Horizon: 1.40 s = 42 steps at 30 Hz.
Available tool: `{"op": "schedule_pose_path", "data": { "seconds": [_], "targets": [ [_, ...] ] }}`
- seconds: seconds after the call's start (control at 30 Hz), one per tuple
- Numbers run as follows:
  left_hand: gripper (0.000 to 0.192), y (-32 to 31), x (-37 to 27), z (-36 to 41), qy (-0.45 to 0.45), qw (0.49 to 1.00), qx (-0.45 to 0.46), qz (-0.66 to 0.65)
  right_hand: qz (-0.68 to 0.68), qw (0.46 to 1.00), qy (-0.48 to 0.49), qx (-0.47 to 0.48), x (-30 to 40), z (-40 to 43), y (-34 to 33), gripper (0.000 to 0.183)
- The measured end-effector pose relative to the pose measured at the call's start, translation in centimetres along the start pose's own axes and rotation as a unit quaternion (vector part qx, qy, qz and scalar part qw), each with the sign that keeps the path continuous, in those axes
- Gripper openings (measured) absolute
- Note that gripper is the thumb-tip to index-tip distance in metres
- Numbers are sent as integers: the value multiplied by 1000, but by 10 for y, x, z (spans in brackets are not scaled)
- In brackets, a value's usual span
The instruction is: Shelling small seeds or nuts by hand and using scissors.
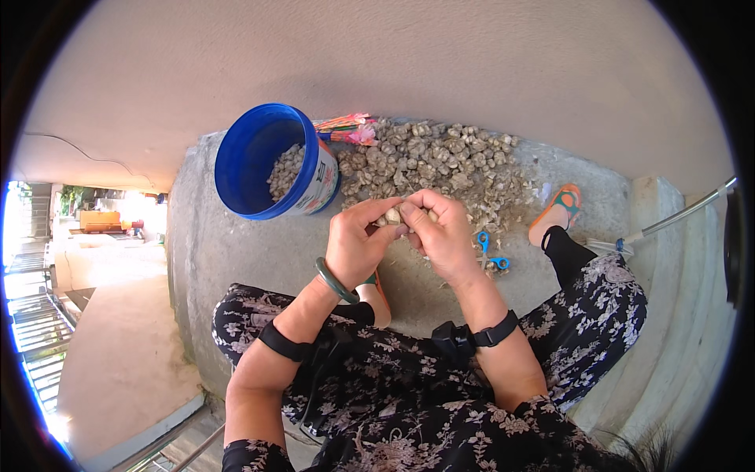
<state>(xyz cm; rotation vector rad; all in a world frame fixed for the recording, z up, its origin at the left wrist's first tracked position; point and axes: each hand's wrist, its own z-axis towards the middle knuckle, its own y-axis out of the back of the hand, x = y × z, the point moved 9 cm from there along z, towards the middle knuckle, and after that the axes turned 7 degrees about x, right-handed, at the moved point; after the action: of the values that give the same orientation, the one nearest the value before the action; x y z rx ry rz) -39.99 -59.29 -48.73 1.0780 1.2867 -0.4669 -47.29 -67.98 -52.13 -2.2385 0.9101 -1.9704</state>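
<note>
Between my two hands is a garlic bulb [390, 216], pale and partly covered by my fingers. My left hand [361, 236] grips its left side with thumb and fingers. On the other side, my right hand [439, 233] has its thumb pressed on the bulb, with pale cloves showing under the fingers. Just beyond my hands lies a heap of dry garlic bulbs [436, 150] on the concrete floor. A blue plastic bucket [259, 124] stands to the left, holding a layer of loose garlic cloves [287, 171].
Blue-handled scissors [489, 253] lie on the floor right of my hands, among papery garlic skins [501, 206]. A pink-and-orange bundle of sticks [351, 130] rests between bucket and wall [401, 59]. My sandalled foot [557, 212] and concrete steps [660, 265] are at right.
</note>
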Motion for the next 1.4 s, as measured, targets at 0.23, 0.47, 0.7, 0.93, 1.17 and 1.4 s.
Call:
{"op": "schedule_pose_path", "data": {
  "seconds": [0.23,0.47,0.7,0.93,1.17,1.4],
  "targets": [
    [31,-5,19,0,40,990,1,-138,49,998,-37,-7,-7,0,4,14],
    [30,-12,22,1,67,978,33,-195,121,989,-90,-2,-19,1,6,13],
    [29,-10,19,1,92,959,31,-267,199,977,-67,-37,-25,0,4,14],
    [24,-11,20,1,111,958,37,-262,204,975,-81,-27,-22,0,-1,19],
    [21,-8,17,5,72,967,7,-246,111,993,-36,-34,-14,2,3,17],
    [19,3,20,4,87,990,-19,-108,-25,998,39,-34,12,-1,1,15]
  ]
}}
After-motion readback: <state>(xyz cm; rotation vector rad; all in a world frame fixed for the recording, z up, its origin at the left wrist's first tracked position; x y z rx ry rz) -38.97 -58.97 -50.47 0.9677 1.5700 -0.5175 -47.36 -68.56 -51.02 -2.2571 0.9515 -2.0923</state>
